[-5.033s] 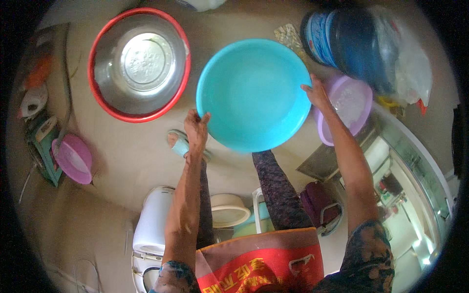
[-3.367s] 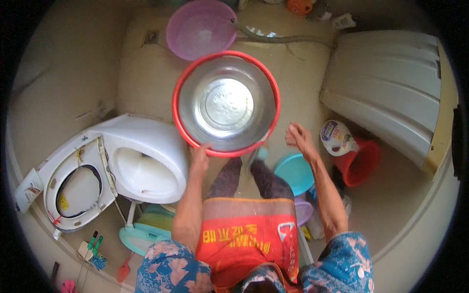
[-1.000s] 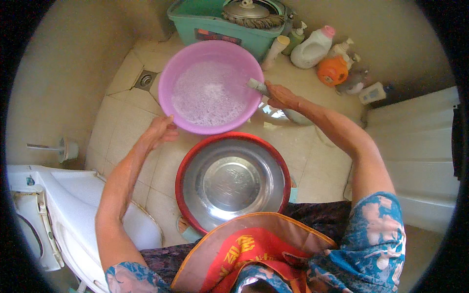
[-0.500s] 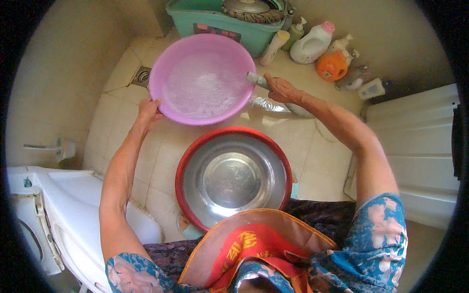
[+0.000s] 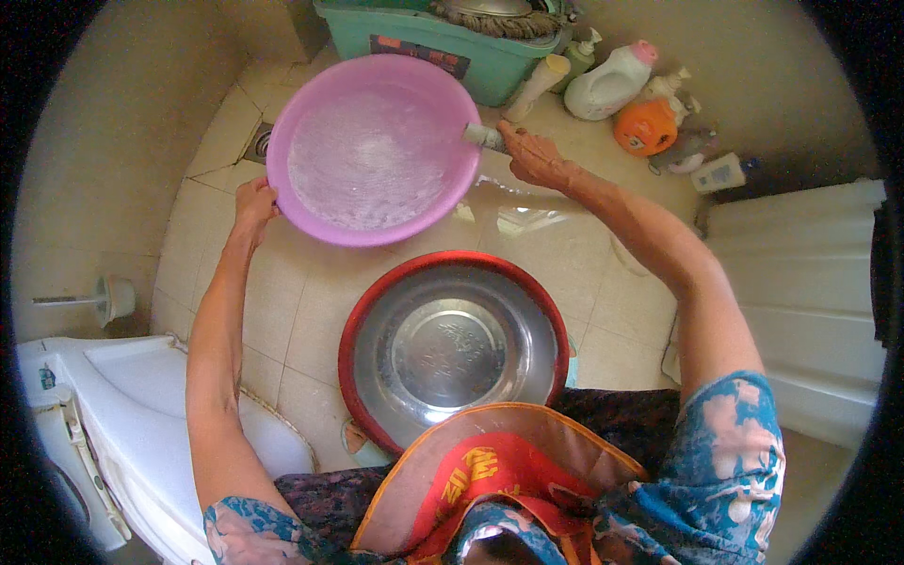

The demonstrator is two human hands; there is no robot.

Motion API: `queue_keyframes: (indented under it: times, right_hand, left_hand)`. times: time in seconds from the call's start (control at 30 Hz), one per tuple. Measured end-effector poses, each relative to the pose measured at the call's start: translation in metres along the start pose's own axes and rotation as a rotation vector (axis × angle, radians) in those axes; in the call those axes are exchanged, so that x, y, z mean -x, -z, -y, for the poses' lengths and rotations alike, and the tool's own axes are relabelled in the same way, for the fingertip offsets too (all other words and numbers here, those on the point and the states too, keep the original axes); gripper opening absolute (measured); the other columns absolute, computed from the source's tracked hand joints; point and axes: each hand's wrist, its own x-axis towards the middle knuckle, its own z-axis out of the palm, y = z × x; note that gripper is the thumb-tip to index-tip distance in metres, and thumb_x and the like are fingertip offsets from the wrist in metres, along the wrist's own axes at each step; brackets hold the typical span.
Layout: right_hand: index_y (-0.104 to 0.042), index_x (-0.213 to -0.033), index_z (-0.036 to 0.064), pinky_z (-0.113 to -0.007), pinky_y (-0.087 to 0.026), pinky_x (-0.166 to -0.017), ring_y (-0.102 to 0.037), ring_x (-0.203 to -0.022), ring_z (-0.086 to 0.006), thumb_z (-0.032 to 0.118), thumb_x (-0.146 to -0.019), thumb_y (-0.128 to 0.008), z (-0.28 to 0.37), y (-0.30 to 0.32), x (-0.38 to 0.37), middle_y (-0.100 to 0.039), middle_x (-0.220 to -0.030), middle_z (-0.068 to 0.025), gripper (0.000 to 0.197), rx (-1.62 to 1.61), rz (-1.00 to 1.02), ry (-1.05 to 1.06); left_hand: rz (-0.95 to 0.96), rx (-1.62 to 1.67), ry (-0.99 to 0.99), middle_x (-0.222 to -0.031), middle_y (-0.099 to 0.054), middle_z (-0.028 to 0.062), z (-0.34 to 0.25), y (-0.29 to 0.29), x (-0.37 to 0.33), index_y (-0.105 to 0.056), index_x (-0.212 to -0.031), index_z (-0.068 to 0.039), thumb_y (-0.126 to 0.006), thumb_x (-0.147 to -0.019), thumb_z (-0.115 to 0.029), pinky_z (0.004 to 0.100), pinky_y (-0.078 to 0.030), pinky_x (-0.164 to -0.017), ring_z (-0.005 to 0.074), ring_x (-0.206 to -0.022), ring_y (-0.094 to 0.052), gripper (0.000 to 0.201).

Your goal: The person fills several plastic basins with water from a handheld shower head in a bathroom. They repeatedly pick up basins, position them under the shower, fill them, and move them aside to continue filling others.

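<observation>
A purple plastic basin [image 5: 292, 202] stands on the tiled floor ahead of me, holding frothy, rippled water. My left hand [image 5: 254, 209] is closed on its left rim. At the opposite rim my right hand [image 5: 539, 158] grips a short grey tube-shaped piece [image 5: 484, 137]. One end of that piece reaches over the basin's right edge; its other end is hidden in my hand. Nearer to me sits a metal basin [image 5: 450, 353] with a red rim, a few wet marks on its bottom. A cap brim [image 5: 527, 443] covers part of its near edge.
Behind the purple basin is a green tub [image 5: 358, 33]. Several bottles, among them a white jug [image 5: 607, 87] and an orange one [image 5: 646, 128], line the right wall. A white toilet [image 5: 141, 386] stands at left. A drain [image 5: 260, 141] and wet tiles lie near the basin.
The purple basin has shifted slightly left with my left hand on its rim. My right hand and the tube-shaped piece have moved slightly left too. Water on the tiles looks different.
</observation>
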Motion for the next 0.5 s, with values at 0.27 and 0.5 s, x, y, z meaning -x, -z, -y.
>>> queue_keyframes:
  times: [0.27, 0.5]
  right_hand:
    - [-0.034, -0.112, 0.0054, -0.053, -0.045, -0.059, -0.058, -0.074, -0.0438, 0.001, -0.074, -0.050, -0.007, -0.002, -0.006, -0.058, -0.081, -0.0248, 0.041, -0.012, 0.016, 0.042]
    - [-0.025, -0.132, 0.0064, -0.050, -0.046, -0.064, -0.057, -0.082, -0.0404, 0.001, -0.070, -0.053, -0.003, 0.010, -0.006, -0.056, -0.087, -0.0220, 0.068, -0.025, 0.054, 0.043]
  left_hand:
    - [0.122, 0.114, 0.083, -0.094, -0.061, 0.0108, 0.002, -0.019, 0.042, -0.050, -0.111, 0.003, -0.049, -0.089, -0.014, 0.0314, -0.054, -0.057, 0.0196, -0.070, -0.062, 0.028]
    - [0.083, 0.056, 0.038, -0.094, -0.061, 0.0122, 0.014, -0.023, 0.035, -0.050, -0.112, 0.003, -0.049, -0.086, -0.011, 0.0314, -0.055, -0.056, 0.0205, -0.072, -0.062, 0.029]
